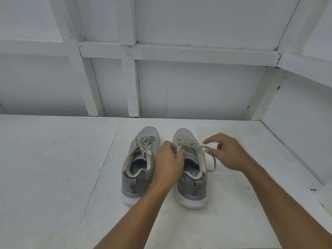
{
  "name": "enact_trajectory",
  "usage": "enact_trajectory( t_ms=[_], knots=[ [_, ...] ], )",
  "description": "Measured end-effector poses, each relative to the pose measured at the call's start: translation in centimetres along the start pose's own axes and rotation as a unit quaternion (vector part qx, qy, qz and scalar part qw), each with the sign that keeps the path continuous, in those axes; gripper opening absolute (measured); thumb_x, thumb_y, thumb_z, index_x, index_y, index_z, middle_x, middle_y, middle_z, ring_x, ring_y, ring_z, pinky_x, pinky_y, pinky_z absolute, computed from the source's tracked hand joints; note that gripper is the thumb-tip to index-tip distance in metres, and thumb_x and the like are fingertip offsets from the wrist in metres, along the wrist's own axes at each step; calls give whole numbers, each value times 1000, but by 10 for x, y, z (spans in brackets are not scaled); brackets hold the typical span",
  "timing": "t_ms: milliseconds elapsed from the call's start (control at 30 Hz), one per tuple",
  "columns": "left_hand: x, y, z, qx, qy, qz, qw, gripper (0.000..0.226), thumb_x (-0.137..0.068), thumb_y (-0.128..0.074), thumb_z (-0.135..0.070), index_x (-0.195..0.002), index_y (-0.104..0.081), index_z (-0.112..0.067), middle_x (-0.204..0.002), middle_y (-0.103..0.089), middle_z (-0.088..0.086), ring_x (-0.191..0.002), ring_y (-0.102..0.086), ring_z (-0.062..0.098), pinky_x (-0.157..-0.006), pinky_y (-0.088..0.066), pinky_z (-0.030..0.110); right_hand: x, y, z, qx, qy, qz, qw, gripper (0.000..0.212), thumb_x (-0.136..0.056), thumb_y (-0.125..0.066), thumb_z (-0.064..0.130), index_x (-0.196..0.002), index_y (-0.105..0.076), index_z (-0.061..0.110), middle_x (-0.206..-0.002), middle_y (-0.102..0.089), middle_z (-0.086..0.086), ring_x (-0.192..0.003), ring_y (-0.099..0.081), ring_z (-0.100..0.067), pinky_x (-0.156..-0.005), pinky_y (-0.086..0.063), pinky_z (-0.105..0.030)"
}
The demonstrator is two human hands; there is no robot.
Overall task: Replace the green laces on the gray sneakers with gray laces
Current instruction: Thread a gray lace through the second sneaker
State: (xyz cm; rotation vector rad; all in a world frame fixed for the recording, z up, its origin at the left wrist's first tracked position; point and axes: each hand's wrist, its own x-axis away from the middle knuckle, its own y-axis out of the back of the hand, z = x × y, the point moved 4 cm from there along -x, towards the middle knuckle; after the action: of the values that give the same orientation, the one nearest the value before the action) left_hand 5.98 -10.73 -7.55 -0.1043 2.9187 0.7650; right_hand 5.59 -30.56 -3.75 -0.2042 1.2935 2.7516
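Two gray sneakers stand side by side on the white surface, heels toward me. The left sneaker has gray laces tied in a bow. The right sneaker carries a gray lace that loops loosely off its right side. My left hand sits between the shoes and pinches the lace at the right sneaker's upper eyelets. My right hand hovers over the loose lace with its fingers spread and slightly bent; whether it pinches the strand is unclear. No green laces show.
The shoes stand on a white foam-like surface with a seam running diagonally at the left. A white panelled wall rises behind, and a white side wall closes in on the right.
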Motion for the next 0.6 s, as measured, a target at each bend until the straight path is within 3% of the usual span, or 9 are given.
enact_trajectory(
  t_ms=[67,167,300,400,500,600],
  knots=[
    [1,0,0,2,-4,-3,1000,16,-91,-60,-33,-93,-53,-20,-94,-60,-1,-82,-58,14,-72,-50,32,7,-13,-2,48,6,10,999,3,-89,-67,24,-89,-68,27,-96,-58,11,-69,-51,-4,-63,-35,-13],
    [1,0,0,3,-7,-3,1000,15,-92,-59,-33,-93,-53,-19,-94,-60,-1,-82,-58,14,-73,-51,33,7,-7,-5,4,-24,-48,999,12,-92,-62,22,-80,-63,21,-93,-64,5,-67,-54,-11,-63,-41,-19],
    [-4,0,-5,-23,-18,2,1000,19,-91,-57,-32,-105,-52,-20,-106,-55,-3,-93,-56,17,-83,-49,36,5,4,-13,-208,-125,-81,967,15,-91,-56,17,-81,-66,13,-98,-70,-1,-76,-57,-16,-70,-50,-31],
    [-16,-2,-26,-70,-67,8,995,27,-93,-51,-25,-120,-53,-19,-120,-53,-1,-108,-52,19,-94,-45,38,8,6,-17,-279,-155,-85,944,17,-90,-55,12,-78,-67,10,-100,-71,-3,-78,-55,-15,-64,-42,-29],
    [-36,-15,-55,-145,-138,88,976,34,-96,-43,-20,-127,-55,-18,-129,-58,2,-119,-50,25,-101,-40,43,10,6,-23,-301,-157,-91,936,20,-90,-52,9,-79,-69,9,-98,-71,-3,-79,-55,-16,-63,-41,-31],
    [-50,-38,-67,-274,-167,246,915,37,-101,-35,-22,-132,-54,-21,-133,-58,3,-124,-47,27,-101,-37,40,11,5,-29,-337,-164,-99,922,22,-88,-52,7,-79,-72,9,-88,-65,-9,-77,-52,-18,-60,-39,-30]
  ],
)
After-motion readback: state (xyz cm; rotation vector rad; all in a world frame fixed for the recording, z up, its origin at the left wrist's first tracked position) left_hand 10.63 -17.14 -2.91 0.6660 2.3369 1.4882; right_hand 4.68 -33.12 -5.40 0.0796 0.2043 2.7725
